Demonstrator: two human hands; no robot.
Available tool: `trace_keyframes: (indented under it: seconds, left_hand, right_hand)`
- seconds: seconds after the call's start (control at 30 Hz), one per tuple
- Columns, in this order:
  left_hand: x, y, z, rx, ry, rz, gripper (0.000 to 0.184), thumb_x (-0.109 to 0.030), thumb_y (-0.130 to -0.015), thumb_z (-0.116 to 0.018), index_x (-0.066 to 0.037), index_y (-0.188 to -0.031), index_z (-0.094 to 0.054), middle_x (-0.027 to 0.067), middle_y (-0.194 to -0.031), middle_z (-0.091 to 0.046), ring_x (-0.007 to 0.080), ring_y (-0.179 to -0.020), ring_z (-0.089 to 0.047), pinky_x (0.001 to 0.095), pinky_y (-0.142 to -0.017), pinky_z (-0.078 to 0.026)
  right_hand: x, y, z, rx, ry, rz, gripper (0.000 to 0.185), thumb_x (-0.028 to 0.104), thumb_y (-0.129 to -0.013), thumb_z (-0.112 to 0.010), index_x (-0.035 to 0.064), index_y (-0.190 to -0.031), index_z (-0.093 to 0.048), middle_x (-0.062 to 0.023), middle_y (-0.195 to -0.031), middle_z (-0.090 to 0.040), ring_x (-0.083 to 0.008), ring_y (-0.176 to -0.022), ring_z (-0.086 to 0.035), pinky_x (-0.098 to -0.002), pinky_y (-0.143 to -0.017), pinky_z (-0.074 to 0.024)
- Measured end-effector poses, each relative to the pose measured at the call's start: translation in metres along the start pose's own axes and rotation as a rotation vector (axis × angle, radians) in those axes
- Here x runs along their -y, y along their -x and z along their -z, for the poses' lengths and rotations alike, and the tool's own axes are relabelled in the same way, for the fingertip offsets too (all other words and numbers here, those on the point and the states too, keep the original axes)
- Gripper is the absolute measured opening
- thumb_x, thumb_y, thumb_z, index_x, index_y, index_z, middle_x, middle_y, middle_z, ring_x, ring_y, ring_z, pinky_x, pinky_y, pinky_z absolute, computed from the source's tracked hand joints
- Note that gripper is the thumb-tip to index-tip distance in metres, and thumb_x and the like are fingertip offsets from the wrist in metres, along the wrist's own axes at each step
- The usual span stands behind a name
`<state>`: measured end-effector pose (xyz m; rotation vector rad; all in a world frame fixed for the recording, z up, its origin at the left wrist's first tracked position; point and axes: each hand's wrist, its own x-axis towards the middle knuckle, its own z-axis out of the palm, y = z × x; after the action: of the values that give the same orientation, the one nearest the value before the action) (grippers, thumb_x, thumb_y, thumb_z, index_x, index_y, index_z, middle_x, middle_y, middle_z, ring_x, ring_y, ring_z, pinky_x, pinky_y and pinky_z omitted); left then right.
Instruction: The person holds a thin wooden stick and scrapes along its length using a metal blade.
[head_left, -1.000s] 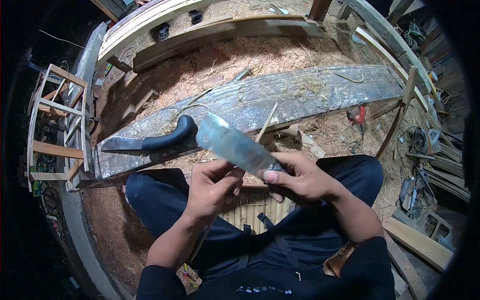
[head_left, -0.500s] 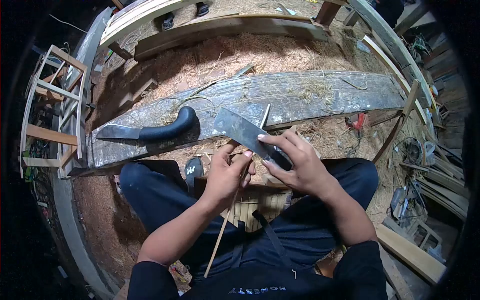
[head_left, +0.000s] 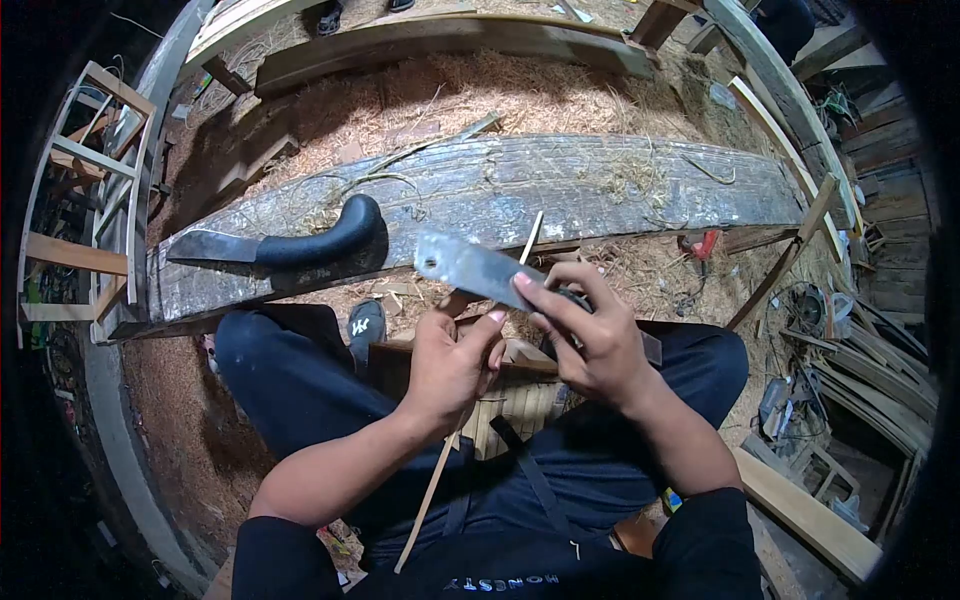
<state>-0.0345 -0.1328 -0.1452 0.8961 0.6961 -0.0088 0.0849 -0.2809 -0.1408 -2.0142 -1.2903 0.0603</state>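
Observation:
My left hand [head_left: 445, 365] is closed around a thin wooden strip [head_left: 430, 500]. The strip's lower end runs down toward my lap, and its upper end sticks up past the blade. My right hand [head_left: 595, 340] grips a flat metal blade [head_left: 470, 268] with a hole near its far end, slightly blurred. This blade lies across the strip just above my left fingers; whether they touch is unclear. Most of what is inside my right palm is hidden. Beyond my hands, a knife with a thick curved black handle [head_left: 320, 235] rests on a weathered plank [head_left: 560, 185].
A slatted wooden frame [head_left: 90, 190] stands at the left. Wood shavings [head_left: 420, 110] cover the ground behind the plank. A red-handled tool [head_left: 703, 244] lies beyond the plank's near edge at right. Several wood strips [head_left: 870, 400] and a pale board [head_left: 810, 510] lie farther right.
The blade in my right hand has turned, so the end with the hole now shows. My left hand keeps its hold on the strip. The whole view has shifted slightly.

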Motion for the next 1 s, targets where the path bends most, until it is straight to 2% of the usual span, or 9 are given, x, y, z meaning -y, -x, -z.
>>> trace_keyframes:
  seconds: [0.2, 0.3, 0.4, 0.53, 0.57, 0.67, 0.8, 0.97, 1.0]
  left_hand:
    - [-0.002, 0.01, 0.007, 0.054, 0.061, 0.011, 0.028, -0.013, -0.1, -0.061, 0.0, -0.124, -0.057, -0.0039, -0.065, -0.049, 0.0041, -0.05, -0.044, 0.0211, -0.042, -0.033]
    - [0.0, 0.008, 0.011, 0.047, 0.052, 0.025, 0.027, -0.012, -0.099, -0.062, -0.001, -0.124, -0.057, -0.0046, -0.066, -0.049, 0.004, -0.05, -0.045, 0.0215, -0.042, -0.034]
    - [0.0, 0.006, 0.01, 0.035, 0.083, -0.007, 0.024, -0.012, -0.099, -0.062, -0.002, -0.12, -0.058, -0.0038, -0.067, -0.051, 0.0043, -0.05, -0.046, 0.0217, -0.042, -0.034]
    - [-0.003, 0.007, 0.01, 0.032, 0.083, 0.066, 0.024, -0.012, -0.099, -0.062, -0.001, -0.119, -0.058, -0.0031, -0.067, -0.05, 0.0045, -0.051, -0.047, 0.0222, -0.042, -0.034]
    - [-0.003, 0.008, 0.002, -0.02, 0.126, -0.023, 0.018, -0.011, -0.099, -0.061, 0.0, -0.114, -0.06, -0.003, -0.066, -0.049, 0.0046, -0.049, -0.045, 0.0225, -0.042, -0.034]
    - [-0.006, 0.01, 0.005, 0.025, 0.136, 0.029, 0.016, -0.009, -0.099, -0.06, -0.001, -0.112, -0.058, -0.002, -0.067, -0.05, 0.005, -0.047, -0.043, 0.0218, -0.04, -0.033]
    - [-0.011, 0.011, 0.002, -0.048, 0.135, 0.04, 0.025, -0.013, -0.099, -0.064, -0.001, -0.12, -0.061, -0.0016, -0.064, -0.053, 0.0044, -0.048, -0.043, 0.0207, -0.04, -0.029]
    - [-0.01, 0.012, 0.001, 0.033, 0.176, 0.064, 0.026, -0.013, -0.098, -0.066, -0.002, -0.121, -0.061, -0.0014, -0.064, -0.054, 0.0043, -0.048, -0.044, 0.0211, -0.04, -0.03]
    - [-0.01, 0.011, -0.003, -0.05, 0.178, 0.078, 0.03, -0.014, -0.098, -0.066, -0.002, -0.125, -0.06, -0.0017, -0.063, -0.053, 0.0039, -0.047, -0.043, 0.0212, -0.04, -0.029]
  right_hand:
    - [-0.018, -0.002, -0.01, -0.12, -0.026, -0.076, 0.043, 0.004, -0.083, -0.071, 0.012, -0.125, -0.07, -0.0111, -0.095, -0.059, -0.0274, -0.071, -0.063, -0.0378, -0.06, -0.0527]
    - [-0.001, 0.002, -0.01, -0.052, -0.009, 0.06, 0.046, 0.004, -0.082, -0.072, 0.0129, -0.127, -0.069, -0.0109, -0.092, -0.057, -0.0274, -0.069, -0.061, -0.0368, -0.059, -0.0524]
    - [-0.005, -0.001, -0.01, -0.085, -0.046, -0.058, 0.049, 0.004, -0.08, -0.073, 0.0143, -0.128, -0.07, -0.0105, -0.089, -0.055, -0.026, -0.07, -0.062, -0.0376, -0.059, -0.052]
    - [0.005, -0.002, -0.012, -0.056, 0.071, 0.112, 0.044, 0.003, -0.083, -0.071, 0.0126, -0.126, -0.07, -0.0111, -0.085, -0.054, -0.0257, -0.067, -0.06, -0.0373, -0.056, -0.0509]
    - [0.004, 0.002, -0.015, -0.06, 0.027, 0.075, 0.044, 0.004, -0.083, -0.071, 0.0131, -0.126, -0.07, -0.011, -0.084, -0.053, -0.0256, -0.067, -0.06, -0.0367, -0.055, -0.0508]
    - [-0.022, -0.007, -0.015, -0.128, 0.081, -0.092, 0.047, 0.006, -0.082, -0.073, 0.016, -0.128, -0.07, -0.0103, -0.086, -0.053, -0.0257, -0.066, -0.061, -0.0366, -0.055, -0.0513]
    - [0.003, 0.003, -0.019, -0.087, -0.058, 0.052, 0.044, 0.007, -0.083, -0.073, 0.016, -0.126, -0.071, -0.0104, -0.085, -0.053, -0.0249, -0.063, -0.06, -0.0367, -0.051, -0.0501]
    - [-0.006, -0.005, -0.013, -0.105, 0.011, -0.026, 0.044, 0.006, -0.083, -0.074, 0.0162, -0.126, -0.071, -0.0107, -0.085, -0.054, -0.0225, -0.065, -0.06, -0.0369, -0.052, -0.05]
    - [0.001, -0.001, -0.014, -0.073, -0.026, -0.019, 0.044, 0.006, -0.083, -0.074, 0.0163, -0.125, -0.071, -0.0108, -0.084, -0.054, -0.0232, -0.065, -0.06, -0.0375, -0.052, -0.0502]
